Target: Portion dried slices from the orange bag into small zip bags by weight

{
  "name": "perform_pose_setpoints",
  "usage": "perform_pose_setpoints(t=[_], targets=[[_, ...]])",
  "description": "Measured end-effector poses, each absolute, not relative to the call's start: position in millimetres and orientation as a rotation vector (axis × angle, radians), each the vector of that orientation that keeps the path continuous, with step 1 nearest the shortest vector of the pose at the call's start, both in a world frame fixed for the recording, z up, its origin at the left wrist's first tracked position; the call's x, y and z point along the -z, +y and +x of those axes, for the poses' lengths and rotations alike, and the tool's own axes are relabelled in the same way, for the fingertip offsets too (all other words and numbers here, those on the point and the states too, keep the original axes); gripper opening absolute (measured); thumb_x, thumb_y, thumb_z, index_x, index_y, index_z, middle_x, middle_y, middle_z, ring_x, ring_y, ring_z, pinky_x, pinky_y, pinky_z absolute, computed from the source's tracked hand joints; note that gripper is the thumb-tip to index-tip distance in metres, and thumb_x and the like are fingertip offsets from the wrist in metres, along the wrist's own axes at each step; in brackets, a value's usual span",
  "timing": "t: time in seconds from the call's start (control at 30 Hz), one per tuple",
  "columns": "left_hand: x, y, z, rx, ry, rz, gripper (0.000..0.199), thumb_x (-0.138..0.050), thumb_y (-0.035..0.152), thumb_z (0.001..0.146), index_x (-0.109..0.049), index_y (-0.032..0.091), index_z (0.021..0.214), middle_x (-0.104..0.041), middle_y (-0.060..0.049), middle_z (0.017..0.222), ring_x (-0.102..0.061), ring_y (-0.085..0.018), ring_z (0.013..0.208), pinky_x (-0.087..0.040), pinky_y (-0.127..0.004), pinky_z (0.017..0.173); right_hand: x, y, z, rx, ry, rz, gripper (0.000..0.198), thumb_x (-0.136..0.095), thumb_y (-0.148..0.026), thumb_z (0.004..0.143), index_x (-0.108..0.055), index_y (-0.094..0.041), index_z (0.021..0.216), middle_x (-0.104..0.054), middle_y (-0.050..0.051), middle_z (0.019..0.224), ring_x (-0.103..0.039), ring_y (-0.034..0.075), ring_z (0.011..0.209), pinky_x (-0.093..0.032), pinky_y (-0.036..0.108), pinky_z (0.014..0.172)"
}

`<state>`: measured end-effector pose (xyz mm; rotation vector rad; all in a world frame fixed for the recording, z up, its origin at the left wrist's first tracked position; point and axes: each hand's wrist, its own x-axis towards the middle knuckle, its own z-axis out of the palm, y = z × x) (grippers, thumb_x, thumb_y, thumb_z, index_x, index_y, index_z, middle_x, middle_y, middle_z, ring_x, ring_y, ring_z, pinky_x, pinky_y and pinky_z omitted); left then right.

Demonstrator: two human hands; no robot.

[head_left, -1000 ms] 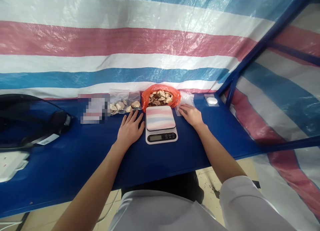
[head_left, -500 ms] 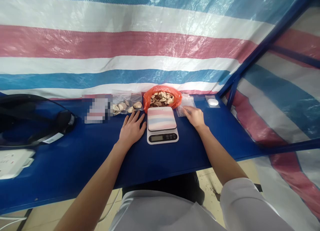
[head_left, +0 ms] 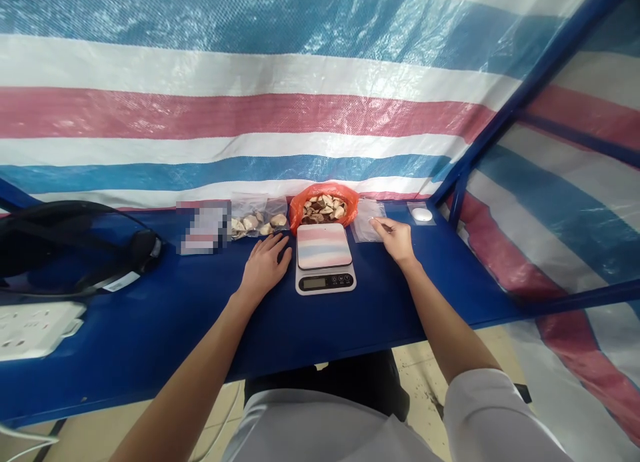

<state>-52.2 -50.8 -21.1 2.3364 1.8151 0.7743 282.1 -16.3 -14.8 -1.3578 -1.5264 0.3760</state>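
My left hand lies flat on the blue table, fingers stretched out, just left of a white kitchen scale. Beyond its fingertips are clear zip bags holding pale, brown-edged pieces. Right of the scale, my right hand is closed in a pinch at the edge of flat clear plastic bags. Behind the scale stands an open orange plastic bag full of similar cream and brown pieces, whose kind I cannot make out. The scale's platform carries nothing, and its display looks blank.
A small clear bag with a round white item lies at the far right. On the left are a blurred-out packet, a black headset-like object and a white power strip. Striped sheeting hangs behind the blue table.
The view has tilted up slightly. My right hand has shifted a little to the right at the clear bags, its pinch now clearer to see. My left hand stays flat beside the scale.
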Motion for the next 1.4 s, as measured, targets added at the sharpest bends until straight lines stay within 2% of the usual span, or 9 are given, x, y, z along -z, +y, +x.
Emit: perform_pose_setpoints(t=[0.2, 0.33, 0.47, 0.6, 0.77, 1.03, 1.13, 1.27, 1.4], targets=[[7.2, -52.2, -52.9, -1.032, 1.659, 2.054, 0.047, -0.045, 0.046, 0.095, -0.071, 0.017, 0.122, -0.071, -0.012, 0.128, -0.066, -0.028, 0.121, -0.051, -0.041, 0.106, 1.2, -25.5, 283.5, -0.561, -1.350, -1.279, 0.036, -0.076, -0.053, 0.077, -0.081, -0.020, 0.091, -0.081, 0.007, 0.096, -0.077, 0.029, 0.092, -0.061, 0.045, 0.090], [-9.6, -51.2, -43.1, -1.150, 1.537, 1.877, 0.047, -0.050, 0.050, 0.094, -0.073, 0.017, 0.118, -0.074, -0.010, 0.123, -0.067, -0.027, 0.118, -0.049, -0.037, 0.107, -16.3, -33.1, 276.7, -0.750, -1.241, -1.188, 0.039, -0.081, -0.055, 0.072, -0.082, -0.021, 0.089, -0.081, 0.005, 0.090, -0.076, 0.027, 0.085, -0.063, 0.043, 0.080], [-25.6, -43.2, -24.4, -1.181, 1.349, 1.662, 0.053, -0.055, 0.060, 0.092, -0.075, 0.016, 0.114, -0.074, -0.010, 0.123, -0.064, -0.029, 0.123, -0.049, -0.037, 0.107, -33.4, -34.6, 260.0, -0.862, -1.288, -1.106, 0.029, -0.082, -0.052, 0.073, -0.083, -0.025, 0.083, -0.081, 0.002, 0.088, -0.076, 0.029, 0.091, -0.061, 0.045, 0.088], [-32.8, -28.1, -5.2, -1.113, 1.143, 1.398, 0.059, -0.062, 0.065, 0.087, -0.073, 0.016, 0.117, -0.072, -0.011, 0.126, -0.062, -0.029, 0.126, -0.053, -0.037, 0.102, -41.5, -26.8, 237.2, -1.021, -1.295, -0.974, 0.029, -0.083, -0.054, 0.071, -0.083, -0.027, 0.081, -0.081, 0.001, 0.087, -0.076, 0.029, 0.092, -0.060, 0.046, 0.091], [-40.6, -12.7, 6.5, -1.044, 0.995, 1.224, 0.057, -0.072, 0.061, 0.081, -0.074, 0.016, 0.115, -0.072, -0.013, 0.126, -0.061, -0.030, 0.127, -0.051, -0.041, 0.106, -48.5, -17.0, 212.7, -1.231, -1.303, -0.834, 0.026, -0.083, -0.052, 0.073, -0.082, -0.027, 0.080, -0.080, 0.002, 0.086, -0.076, 0.027, 0.094, -0.059, 0.041, 0.090], [-44.3, 5.7, 3.4, -0.902, 0.709, 1.103, 0.043, -0.071, 0.049, 0.086, -0.075, 0.018, 0.116, -0.073, -0.012, 0.125, -0.065, -0.029, 0.123, -0.048, -0.045, 0.109, -54.1, -6.9, 196.0, -1.355, -1.183, -0.819, 0.045, -0.088, -0.066, 0.053, -0.076, -0.025, 0.065, -0.079, 0.006, 0.085, -0.075, 0.030, 0.094, -0.062, 0.039, 0.071], [-36.5, 17.1, 3.8, -0.853, 0.673, 1.051, 0.038, -0.070, 0.041, 0.087, -0.074, 0.020, 0.119, -0.074, -0.011, 0.122, -0.067, -0.028, 0.120, -0.049, -0.044, 0.109, -45.6, -2.4, 197.7, -1.408, -1.139, -0.789, 0.043, -0.088, -0.064, 0.054, -0.075, -0.024, 0.064, -0.079, 0.006, 0.085, -0.075, 0.029, 0.090, -0.062, 0.038, 0.067], [-28.2, 29.0, 5.7, -0.806, 0.670, 1.004, 0.038, -0.077, 0.028, 0.081, -0.074, 0.019, 0.118, -0.077, -0.011, 0.115, -0.072, -0.025, 0.108, -0.052, -0.042, 0.105, -33.7, 3.3, 201.5, -1.453, -1.098, -0.745, 0.038, -0.089, -0.058, 0.059, -0.074, -0.024, 0.065, -0.078, 0.006, 0.083, -0.075, 0.027, 0.084, -0.062, 0.035, 0.067], [-26.5, 32.7, 4.9, -0.793, 0.665, 1.033, 0.041, -0.083, 0.029, 0.076, -0.075, 0.018, 0.114, -0.077, -0.010, 0.113, -0.072, -0.023, 0.102, -0.053, -0.041, 0.102, -26.6, 7.9, 204.0, -1.430, -1.056, -0.825, 0.041, -0.089, -0.059, 0.055, -0.074, -0.022, 0.065, -0.075, 0.004, 0.071, -0.072, 0.023, 0.069, -0.061, 0.034, 0.063]])
